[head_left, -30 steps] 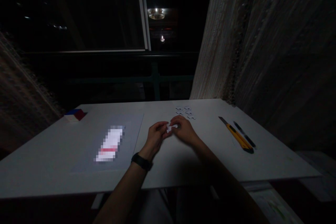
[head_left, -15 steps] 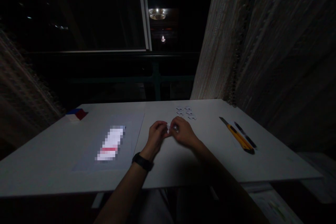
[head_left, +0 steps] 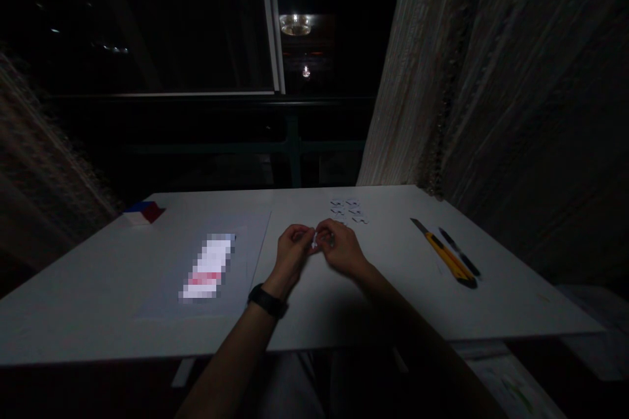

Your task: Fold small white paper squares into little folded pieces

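Note:
My left hand (head_left: 293, 251), with a dark band on the wrist, and my right hand (head_left: 343, 247) meet over the middle of the white table (head_left: 383, 314). Both are closed, thumbs and fingertips pinching a small white piece (head_left: 314, 240) between them. Fingers cover most of that piece, so its full shape is hidden. Just beyond my right hand lie several small white pieces (head_left: 354, 211) with dark marks and uneven outlines, set out in loose rows.
A yellow utility knife (head_left: 449, 258) and a black pen (head_left: 459, 252) lie at the right. At the left, a lit phone (head_left: 209, 267), its screen blurred, lies on a clear sheet (head_left: 157, 301). A blue, red and white cube (head_left: 143, 213) stands at the far left. Curtains (head_left: 393, 91) hang behind.
My fingertips have shifted slightly around the white piece, and my right fingers sit a little closer to the left. The things on the table have stayed put.

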Demonstrator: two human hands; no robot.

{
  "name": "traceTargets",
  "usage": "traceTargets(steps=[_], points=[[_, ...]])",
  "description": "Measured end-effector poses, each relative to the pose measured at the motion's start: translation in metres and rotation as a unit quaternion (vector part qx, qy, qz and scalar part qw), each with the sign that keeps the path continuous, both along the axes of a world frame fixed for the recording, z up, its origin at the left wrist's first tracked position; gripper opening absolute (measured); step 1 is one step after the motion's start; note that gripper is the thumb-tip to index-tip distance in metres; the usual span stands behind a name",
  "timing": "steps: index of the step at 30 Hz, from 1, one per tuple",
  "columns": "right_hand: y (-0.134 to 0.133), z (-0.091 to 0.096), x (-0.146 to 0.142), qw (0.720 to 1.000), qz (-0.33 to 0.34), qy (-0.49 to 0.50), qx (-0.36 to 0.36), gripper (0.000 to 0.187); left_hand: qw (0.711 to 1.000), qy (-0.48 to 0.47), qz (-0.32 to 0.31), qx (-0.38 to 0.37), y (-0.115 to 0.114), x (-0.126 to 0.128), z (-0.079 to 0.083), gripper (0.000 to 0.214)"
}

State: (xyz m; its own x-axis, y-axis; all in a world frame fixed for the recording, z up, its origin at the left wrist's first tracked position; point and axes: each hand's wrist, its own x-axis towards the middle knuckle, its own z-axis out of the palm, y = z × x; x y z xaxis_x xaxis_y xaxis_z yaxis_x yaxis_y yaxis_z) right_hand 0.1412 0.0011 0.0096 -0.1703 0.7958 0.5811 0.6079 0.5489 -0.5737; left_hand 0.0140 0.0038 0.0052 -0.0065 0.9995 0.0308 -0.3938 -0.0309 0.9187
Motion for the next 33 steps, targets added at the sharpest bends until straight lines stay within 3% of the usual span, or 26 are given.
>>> traceTargets(steps=[7, 16, 23, 27, 33], points=[[-0.001, -0.004, -0.003, 0.999, -0.015, -0.030, 0.015, 0.022, 0.999, -0.031, -0.007, 0.016, -0.001, -0.001, 0.000, 0.047], [-0.003, -0.004, -0.004, 0.998, -0.038, -0.021, 0.041, 0.023, 0.999, -0.027, -0.038, 0.020, 0.003, -0.002, -0.005, 0.040], [0.000, 0.001, 0.001, 0.998, -0.044, 0.021, 0.045, 0.014, 1.000, -0.017, -0.009, 0.007, 0.003, 0.000, -0.004, 0.049], [0.007, 0.000, 0.008, 0.997, -0.048, -0.030, 0.054, 0.015, 0.997, 0.059, 0.005, 0.040, 0.007, 0.001, -0.008, 0.053], [0.009, -0.005, 0.013, 0.983, -0.019, -0.178, 0.035, 0.022, 0.983, 0.149, -0.002, 0.111, 0.010, 0.000, -0.017, 0.042]])
